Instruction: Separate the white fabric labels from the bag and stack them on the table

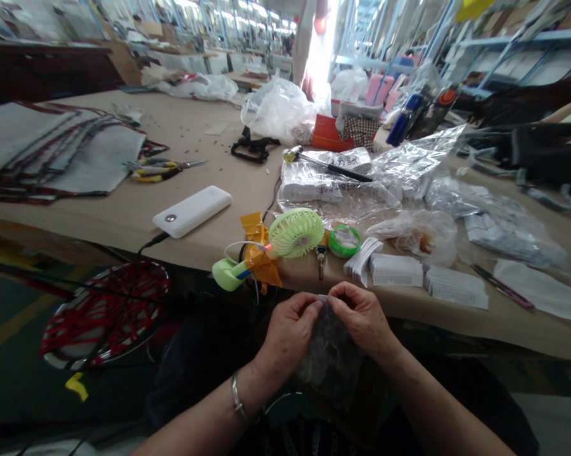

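Just off the table's front edge, my left hand and my right hand meet with thumbs and forefingers pinched. A small white slip shows between their fingertips, its lower part hidden. Below it, a greyish, see-through sheet or bag hangs over my lap; I cannot tell whether the fingers grip it too. Nearest on the table are a stack of white printed labels, a second label stack, a green round dish with white stuff inside and a small metal-tipped tool.
A green fan is taped to the table edge. A white power bank, yellow-handled pliers and a small hammer lie beyond. Scissors rest at right. A red-strung stool stands at left.
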{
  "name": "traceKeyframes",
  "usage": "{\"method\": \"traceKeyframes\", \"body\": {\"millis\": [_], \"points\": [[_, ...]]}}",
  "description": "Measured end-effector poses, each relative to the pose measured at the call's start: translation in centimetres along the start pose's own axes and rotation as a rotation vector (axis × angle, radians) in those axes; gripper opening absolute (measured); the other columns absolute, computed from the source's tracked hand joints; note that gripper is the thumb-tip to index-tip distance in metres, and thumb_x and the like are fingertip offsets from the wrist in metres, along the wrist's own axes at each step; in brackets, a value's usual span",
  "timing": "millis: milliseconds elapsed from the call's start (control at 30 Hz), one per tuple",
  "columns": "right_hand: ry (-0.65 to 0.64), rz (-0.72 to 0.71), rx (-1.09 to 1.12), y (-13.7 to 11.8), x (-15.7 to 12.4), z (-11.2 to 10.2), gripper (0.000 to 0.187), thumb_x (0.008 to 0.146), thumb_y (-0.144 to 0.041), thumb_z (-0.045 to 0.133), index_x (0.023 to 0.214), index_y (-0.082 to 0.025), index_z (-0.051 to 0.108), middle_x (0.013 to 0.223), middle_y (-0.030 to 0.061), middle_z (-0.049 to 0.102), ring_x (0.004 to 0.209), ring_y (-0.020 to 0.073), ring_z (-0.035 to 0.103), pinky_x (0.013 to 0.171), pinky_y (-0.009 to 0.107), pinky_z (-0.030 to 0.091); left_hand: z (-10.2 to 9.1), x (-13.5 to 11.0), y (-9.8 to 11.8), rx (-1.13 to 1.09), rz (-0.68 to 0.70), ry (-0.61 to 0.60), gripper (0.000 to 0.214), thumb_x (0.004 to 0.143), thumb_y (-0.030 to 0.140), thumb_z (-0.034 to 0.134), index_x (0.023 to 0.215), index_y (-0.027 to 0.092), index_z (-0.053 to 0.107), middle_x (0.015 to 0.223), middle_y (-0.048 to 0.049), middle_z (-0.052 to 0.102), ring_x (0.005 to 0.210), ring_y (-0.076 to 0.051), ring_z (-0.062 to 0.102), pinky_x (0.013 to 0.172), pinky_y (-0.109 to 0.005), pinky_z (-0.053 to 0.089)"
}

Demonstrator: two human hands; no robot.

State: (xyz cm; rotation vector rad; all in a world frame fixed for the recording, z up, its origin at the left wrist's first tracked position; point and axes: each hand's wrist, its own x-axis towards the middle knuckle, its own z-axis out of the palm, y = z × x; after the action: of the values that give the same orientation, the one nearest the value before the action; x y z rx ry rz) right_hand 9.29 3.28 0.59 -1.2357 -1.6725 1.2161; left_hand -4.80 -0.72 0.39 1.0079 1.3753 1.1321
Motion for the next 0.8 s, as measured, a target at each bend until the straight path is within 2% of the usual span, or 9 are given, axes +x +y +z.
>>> {"method": "traceKeyframes", "body": {"millis": [233,333,800], "points": [[0.024,-0.087,-0.1,-0.3,1.0,0.4,0.013,0.076,-0.024,0.053,0.069,-0.016,0.058,0.06,-0.0027,0.053,0.057,0.0096,0.047,0.055,0.019,0.038,-0.4,1.0,0.3,0.22,0.167,0.062,0.016,0.078,0.027,0.054,0.076,0.018,0.066,0.069,-0.0002,0.065,0.065,-0.013,0.056,0.062,-0.02,0.042],[0.03,-0.112,-0.119,-0.1,1.1,0.5,0.012,0.077,-0.024,0.052,0.069,-0.016,0.058,0.061,-0.0027,0.054,0.058,0.0098,0.048,0.056,0.019,0.039,-0.4,1.2,0.3,0.241,0.205,0.063,0.017,0.08,0.027,0.052,0.075,0.018,0.066,0.066,0.0007,0.063,0.062,-0.012,0.055,0.06,-0.02,0.041],[0.061,-0.173,-0.175,0.2,1.4,0.5,0.014,0.079,-0.025,0.051,0.071,-0.016,0.059,0.061,-0.0022,0.055,0.058,0.0099,0.049,0.056,0.02,0.04,-0.4,2.1,-0.2,0.257,0.234,0.084,0.019,0.079,0.029,0.052,0.074,0.018,0.067,0.066,0.0012,0.064,0.061,-0.011,0.055,0.06,-0.02,0.04]]}}
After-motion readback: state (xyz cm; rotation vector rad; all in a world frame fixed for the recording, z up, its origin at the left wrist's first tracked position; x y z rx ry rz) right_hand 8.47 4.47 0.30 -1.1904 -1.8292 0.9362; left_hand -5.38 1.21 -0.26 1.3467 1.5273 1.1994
